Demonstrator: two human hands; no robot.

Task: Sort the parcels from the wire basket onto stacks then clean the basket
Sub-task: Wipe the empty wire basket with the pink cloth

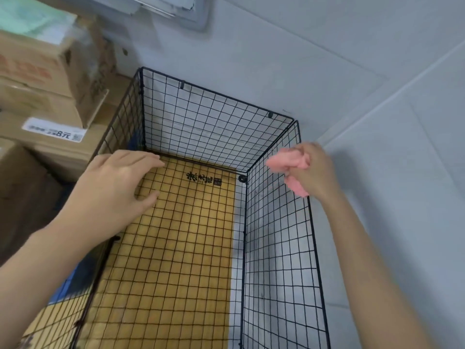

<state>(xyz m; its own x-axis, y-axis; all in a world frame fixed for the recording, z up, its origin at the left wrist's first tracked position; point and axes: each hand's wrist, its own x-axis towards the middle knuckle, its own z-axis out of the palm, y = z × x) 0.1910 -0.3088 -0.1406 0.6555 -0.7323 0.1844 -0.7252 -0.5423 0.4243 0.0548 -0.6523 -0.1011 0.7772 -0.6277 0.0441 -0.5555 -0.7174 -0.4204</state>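
The left hand is spread and relaxed with the palm down and holds nothing. It hovers over the near-left part of the wire basket, by the top edge of its left wall (whether it touches the wire cannot be told). The right hand is closed around a crumpled pink cloth, soft and bunched, at the top rim of the basket's right wall near the far right corner. The basket is a deep rectangular cage of thin black wire in a square grid, its panels joined at the corners by small black round clips. Nothing lies inside it. Through its mesh floor shows a flat yellow-brown board printed with black Chinese characters, too small to read surely. Pale grey floor shows along the right edge of the board. Just beside the basket's left wall stand stacked brown cardboard boxes, some taped. One carries a white label on which "8元" can be read. A smooth grey tiled wall rises behind the far and right sides of the basket.
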